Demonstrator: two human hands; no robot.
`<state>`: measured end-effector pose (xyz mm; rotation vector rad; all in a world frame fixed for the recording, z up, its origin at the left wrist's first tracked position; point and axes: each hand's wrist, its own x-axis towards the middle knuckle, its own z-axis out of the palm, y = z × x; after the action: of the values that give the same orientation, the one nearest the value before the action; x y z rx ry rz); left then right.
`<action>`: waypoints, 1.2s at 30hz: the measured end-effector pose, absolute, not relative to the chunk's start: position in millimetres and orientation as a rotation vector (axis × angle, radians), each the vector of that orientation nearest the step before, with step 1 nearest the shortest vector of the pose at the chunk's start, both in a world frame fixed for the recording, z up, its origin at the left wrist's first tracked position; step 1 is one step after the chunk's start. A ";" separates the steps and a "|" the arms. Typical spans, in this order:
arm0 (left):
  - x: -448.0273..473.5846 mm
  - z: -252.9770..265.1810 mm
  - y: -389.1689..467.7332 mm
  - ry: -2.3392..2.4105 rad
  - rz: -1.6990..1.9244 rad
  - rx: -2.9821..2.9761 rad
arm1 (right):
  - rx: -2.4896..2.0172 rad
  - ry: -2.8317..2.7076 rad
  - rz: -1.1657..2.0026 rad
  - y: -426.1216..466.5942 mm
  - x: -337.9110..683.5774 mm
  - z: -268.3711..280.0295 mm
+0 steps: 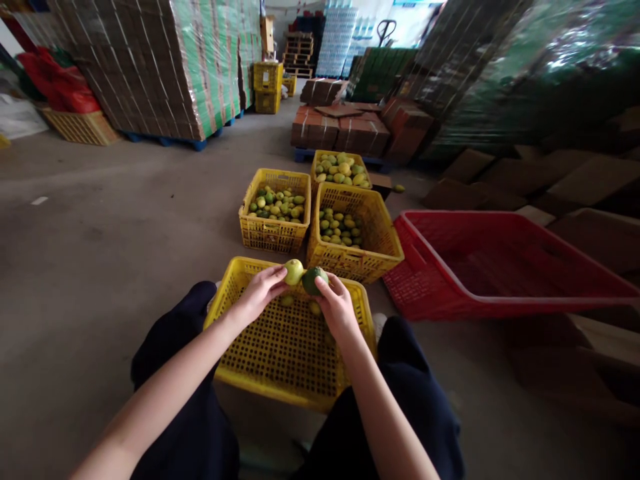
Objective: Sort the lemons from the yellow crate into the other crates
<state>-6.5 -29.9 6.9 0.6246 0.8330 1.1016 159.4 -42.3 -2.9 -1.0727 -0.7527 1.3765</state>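
My left hand (263,288) is closed on a pale yellow-green lemon (293,272). In my right hand (337,303) is a darker green lemon (314,281), held close beside the first one. Both fruits are above the far part of a yellow plastic crate (280,393) between my knees. A few yellowish fruits (287,301) lie at the far end of that crate, partly hidden by my hands. Its perforated floor shows across the nearer part.
Beyond stand three yellow crates of green and yellow fruit: a left one (275,239), a right one (350,261) and a farther one (316,160). A large red crate (415,267) is at right. Flattened cardboard (585,177) lies behind it; wrapped pallet stacks (150,67) rise further back.
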 end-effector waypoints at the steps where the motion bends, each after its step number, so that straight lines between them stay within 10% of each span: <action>1: -6.8 8.1 -30.0 0.835 1.104 0.635 | -1.063 -0.756 1.388 -42.1 158.9 -2.9; 36: -9.4 17.4 -35.1 0.899 0.927 0.497 | -0.784 -0.333 1.818 -40.3 154.0 -28.4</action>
<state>-9.4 -35.1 17.4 0.4966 0.8986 0.9274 154.0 -40.3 -28.4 -0.7840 -0.3334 1.8184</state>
